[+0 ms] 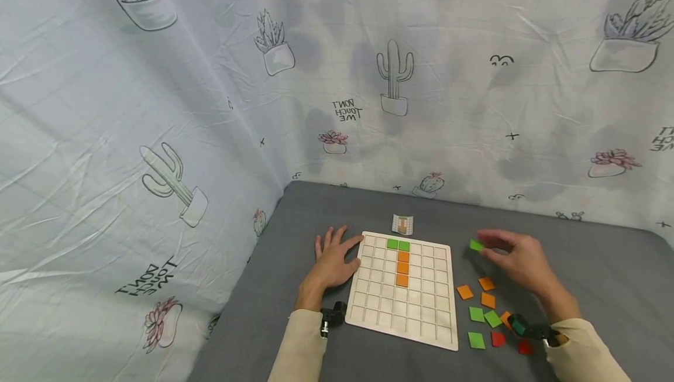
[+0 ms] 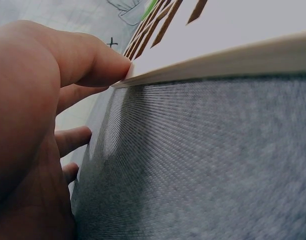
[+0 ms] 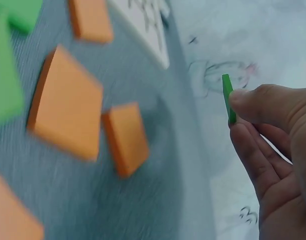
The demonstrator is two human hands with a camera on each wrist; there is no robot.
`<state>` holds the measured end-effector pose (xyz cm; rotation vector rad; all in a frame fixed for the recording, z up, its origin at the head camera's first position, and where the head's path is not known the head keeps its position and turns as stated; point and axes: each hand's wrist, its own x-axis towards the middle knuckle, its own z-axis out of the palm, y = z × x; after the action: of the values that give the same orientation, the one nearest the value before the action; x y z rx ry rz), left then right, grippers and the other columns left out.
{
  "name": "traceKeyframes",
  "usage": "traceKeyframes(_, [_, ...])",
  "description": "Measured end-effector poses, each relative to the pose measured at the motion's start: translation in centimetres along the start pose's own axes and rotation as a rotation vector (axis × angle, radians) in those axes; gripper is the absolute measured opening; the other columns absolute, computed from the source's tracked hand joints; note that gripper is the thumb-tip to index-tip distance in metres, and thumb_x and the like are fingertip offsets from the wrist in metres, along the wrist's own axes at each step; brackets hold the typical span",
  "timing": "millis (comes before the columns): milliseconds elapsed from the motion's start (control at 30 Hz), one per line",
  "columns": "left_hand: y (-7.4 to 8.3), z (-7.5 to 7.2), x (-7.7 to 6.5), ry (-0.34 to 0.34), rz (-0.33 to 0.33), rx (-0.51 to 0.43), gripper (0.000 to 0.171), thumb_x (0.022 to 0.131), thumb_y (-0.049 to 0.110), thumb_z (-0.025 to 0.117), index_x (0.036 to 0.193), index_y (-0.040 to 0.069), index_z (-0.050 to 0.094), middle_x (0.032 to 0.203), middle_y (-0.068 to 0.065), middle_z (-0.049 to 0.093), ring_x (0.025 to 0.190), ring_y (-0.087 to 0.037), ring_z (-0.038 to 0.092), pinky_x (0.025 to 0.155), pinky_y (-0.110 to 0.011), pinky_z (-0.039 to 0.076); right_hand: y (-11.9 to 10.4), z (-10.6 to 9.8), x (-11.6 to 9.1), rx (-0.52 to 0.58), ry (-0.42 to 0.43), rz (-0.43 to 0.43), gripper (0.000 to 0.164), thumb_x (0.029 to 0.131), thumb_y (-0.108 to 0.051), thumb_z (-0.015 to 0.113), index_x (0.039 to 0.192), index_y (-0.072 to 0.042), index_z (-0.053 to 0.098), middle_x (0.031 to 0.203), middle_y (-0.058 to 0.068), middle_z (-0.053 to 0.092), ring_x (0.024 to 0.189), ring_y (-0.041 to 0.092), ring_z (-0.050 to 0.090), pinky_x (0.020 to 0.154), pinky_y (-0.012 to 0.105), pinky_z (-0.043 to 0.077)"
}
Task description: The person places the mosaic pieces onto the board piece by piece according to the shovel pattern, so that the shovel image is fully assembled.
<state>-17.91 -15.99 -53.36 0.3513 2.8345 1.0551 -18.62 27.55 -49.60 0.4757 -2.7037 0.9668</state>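
A white gridded board lies on the grey table. In its top row sit two green tiles, side by side, with a column of three orange tiles below the right one. My left hand rests at the board's upper left edge, thumb and index fingertip touching it and the other fingers spread. To the right of the board, my right hand pinches a green square tile between thumb and fingers, raised above the table.
Loose orange tiles, green tiles and red tiles lie right of the board, partly below my right wrist. A small printed pattern card is behind the board. Cloth printed with cacti hangs behind and left of the table.
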Motion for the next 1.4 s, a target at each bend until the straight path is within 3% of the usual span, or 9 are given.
traceKeyframes(167, [0.0, 0.1, 0.0, 0.006, -0.002, 0.004, 0.055, 0.105, 0.022, 0.066, 0.160, 0.025, 0.060, 0.179, -0.019, 0.028, 0.170, -0.049, 0.009, 0.133, -0.075, -0.003, -1.8, 0.3, 0.1, 0.056, 0.044, -0.035, 0.039, 0.089, 0.001, 0.088, 0.126, -0.005, 0.080, 0.115, 0.015, 0.083, 0.102, -0.014, 0.068, 0.084, 0.002, 0.053])
traceKeyframes(433, [0.0, 0.1, 0.0, 0.006, -0.001, 0.005, 0.055, 0.105, 0.022, 0.066, 0.160, 0.025, 0.060, 0.180, -0.019, 0.028, 0.170, -0.049, 0.009, 0.133, -0.075, -0.003, -3.6, 1.6, 0.5, 0.060, 0.068, -0.045, 0.038, 0.091, -0.003, 0.088, 0.128, -0.009, 0.080, 0.115, 0.010, 0.083, 0.101, -0.004, 0.073, 0.087, 0.003, 0.053])
traceKeyframes(600, [0.1, 0.1, 0.0, 0.006, 0.002, 0.000, 0.055, 0.105, 0.022, 0.066, 0.160, 0.024, 0.060, 0.179, -0.019, 0.029, 0.170, -0.049, 0.008, 0.133, -0.075, -0.003, -4.4, 2.6, 0.9, 0.087, 0.067, -0.054, 0.038, 0.092, -0.001, 0.086, 0.129, -0.009, 0.080, 0.117, 0.010, 0.083, 0.103, -0.010, 0.069, 0.089, 0.002, 0.052])
traceKeyframes(667, [0.1, 0.1, 0.0, 0.006, 0.001, -0.002, 0.055, 0.105, 0.022, 0.066, 0.160, 0.024, 0.060, 0.179, -0.019, 0.028, 0.170, -0.049, 0.008, 0.133, -0.075, -0.003, -4.7, 3.0, 1.0, 0.089, 0.068, -0.057, 0.038, 0.092, -0.001, 0.086, 0.129, -0.008, 0.080, 0.117, 0.010, 0.083, 0.103, -0.006, 0.071, 0.089, 0.001, 0.051])
traceKeyframes(767, [0.0, 0.1, 0.0, 0.003, -0.001, -0.002, 0.055, 0.105, 0.022, 0.066, 0.160, 0.024, 0.059, 0.180, -0.019, 0.028, 0.170, -0.049, 0.008, 0.133, -0.075, -0.003, -5.1, 3.6, 1.3, 0.089, 0.061, -0.047, 0.038, 0.093, -0.001, 0.085, 0.130, -0.007, 0.079, 0.119, 0.010, 0.083, 0.103, 0.012, 0.078, 0.089, 0.006, 0.056])
traceKeyframes(867, [0.0, 0.1, 0.1, 0.004, -0.002, -0.010, 0.056, 0.105, 0.021, 0.066, 0.160, 0.023, 0.059, 0.180, -0.019, 0.028, 0.170, -0.049, 0.008, 0.133, -0.075, -0.004, -5.6, 4.1, 1.6, 0.083, 0.045, -0.033, 0.038, 0.093, -0.001, 0.085, 0.130, -0.007, 0.079, 0.120, 0.010, 0.082, 0.105, 0.028, 0.079, 0.090, 0.026, 0.066])
traceKeyframes(967, [0.0, 0.1, 0.1, 0.005, -0.002, -0.013, 0.056, 0.104, 0.020, 0.066, 0.160, 0.023, 0.060, 0.179, -0.019, 0.028, 0.169, -0.049, 0.008, 0.133, -0.075, -0.004, -6.2, 4.6, 1.9, 0.100, 0.024, -0.023, 0.038, 0.094, -0.001, 0.084, 0.131, -0.007, 0.078, 0.121, 0.011, 0.082, 0.107, 0.034, 0.078, 0.092, 0.048, 0.066])
traceKeyframes(1033, [0.1, 0.0, 0.1, 0.003, -0.002, -0.016, 0.055, 0.105, 0.020, 0.066, 0.160, 0.023, 0.060, 0.179, -0.019, 0.028, 0.170, -0.049, 0.008, 0.133, -0.075, -0.004, -6.5, 4.9, 2.1, 0.117, 0.014, -0.026, 0.038, 0.094, 0.000, 0.084, 0.132, -0.006, 0.078, 0.122, 0.012, 0.082, 0.108, 0.036, 0.078, 0.092, 0.054, 0.066])
traceKeyframes(1400, [0.1, -0.1, 0.0, -0.003, -0.008, -0.016, 0.055, 0.105, 0.021, 0.065, 0.160, 0.024, 0.059, 0.180, -0.019, 0.027, 0.170, -0.049, 0.007, 0.133, -0.075, -0.004, -6.8, 6.9, 3.2, 0.177, -0.057, -0.043, 0.038, 0.094, 0.003, 0.083, 0.131, -0.003, 0.078, 0.121, 0.014, 0.081, 0.107, 0.035, 0.080, 0.091, 0.054, 0.067])
